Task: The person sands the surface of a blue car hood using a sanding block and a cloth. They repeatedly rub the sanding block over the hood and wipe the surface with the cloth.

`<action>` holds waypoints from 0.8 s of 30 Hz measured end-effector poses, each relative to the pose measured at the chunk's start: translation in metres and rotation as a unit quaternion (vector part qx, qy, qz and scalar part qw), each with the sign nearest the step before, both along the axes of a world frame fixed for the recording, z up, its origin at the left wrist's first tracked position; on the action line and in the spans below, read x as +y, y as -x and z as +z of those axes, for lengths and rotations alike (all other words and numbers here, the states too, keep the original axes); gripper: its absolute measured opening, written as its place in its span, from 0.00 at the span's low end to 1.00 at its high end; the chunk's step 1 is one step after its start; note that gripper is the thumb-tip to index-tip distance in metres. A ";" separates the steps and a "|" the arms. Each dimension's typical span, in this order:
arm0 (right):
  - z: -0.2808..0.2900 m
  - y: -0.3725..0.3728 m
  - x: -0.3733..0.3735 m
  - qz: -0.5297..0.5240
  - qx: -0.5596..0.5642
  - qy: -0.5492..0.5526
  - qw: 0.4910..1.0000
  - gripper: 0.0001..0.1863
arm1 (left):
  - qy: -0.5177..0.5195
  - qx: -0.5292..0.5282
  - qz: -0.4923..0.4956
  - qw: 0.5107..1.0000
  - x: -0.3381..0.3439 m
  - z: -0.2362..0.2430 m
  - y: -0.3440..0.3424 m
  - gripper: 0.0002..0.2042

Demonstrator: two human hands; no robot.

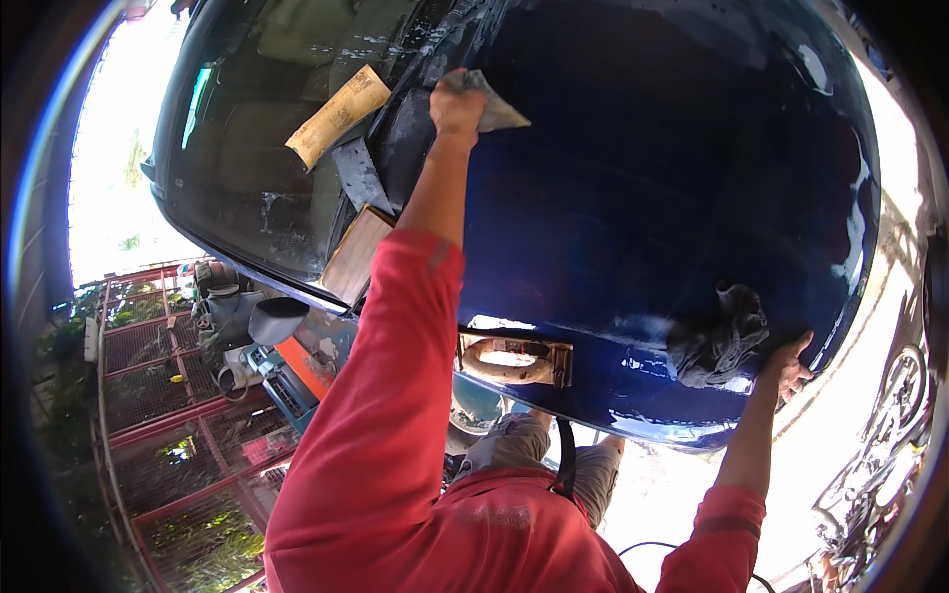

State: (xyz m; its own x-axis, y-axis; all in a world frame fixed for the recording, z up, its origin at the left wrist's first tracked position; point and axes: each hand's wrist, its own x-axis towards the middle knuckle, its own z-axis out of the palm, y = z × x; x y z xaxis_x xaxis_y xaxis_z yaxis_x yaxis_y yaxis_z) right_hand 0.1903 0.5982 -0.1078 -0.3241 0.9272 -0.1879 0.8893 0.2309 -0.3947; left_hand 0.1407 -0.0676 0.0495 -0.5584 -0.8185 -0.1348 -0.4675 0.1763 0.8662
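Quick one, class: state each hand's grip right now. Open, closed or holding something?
Left hand: closed, holding a thin grey sheet.
Right hand: at the edge of the blue hood; open or closed cannot be told.

a rag lies on the car hood just left of the right hand, a handled block farther left; the windshield spreads left of the left hand.

Red-framed mesh fencing stands at left; the floor is glaringly sunlit; tangled clutter at right appears metallic.
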 end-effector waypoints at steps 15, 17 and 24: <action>0.009 0.001 -0.004 0.004 -0.051 -0.014 0.999 0.70 | 0.033 0.014 0.007 0.999 -0.001 -0.005 0.042 0.26; 0.009 0.000 -0.003 0.010 -0.045 -0.016 0.999 0.70 | -0.016 0.039 0.015 0.999 -0.002 -0.004 0.032 0.26; 0.008 -0.002 -0.002 0.023 -0.047 -0.009 0.999 0.69 | 0.037 0.034 -0.013 0.999 -0.010 0.002 0.038 0.27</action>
State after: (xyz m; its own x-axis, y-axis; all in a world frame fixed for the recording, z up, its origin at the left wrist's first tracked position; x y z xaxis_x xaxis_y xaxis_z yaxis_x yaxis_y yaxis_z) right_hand 0.1922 0.5966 -0.0997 -0.3475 0.9153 -0.2039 0.9109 0.2779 -0.3049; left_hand 0.1027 -0.0778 0.0510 -0.5854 -0.8099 -0.0357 -0.4023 0.2520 0.8802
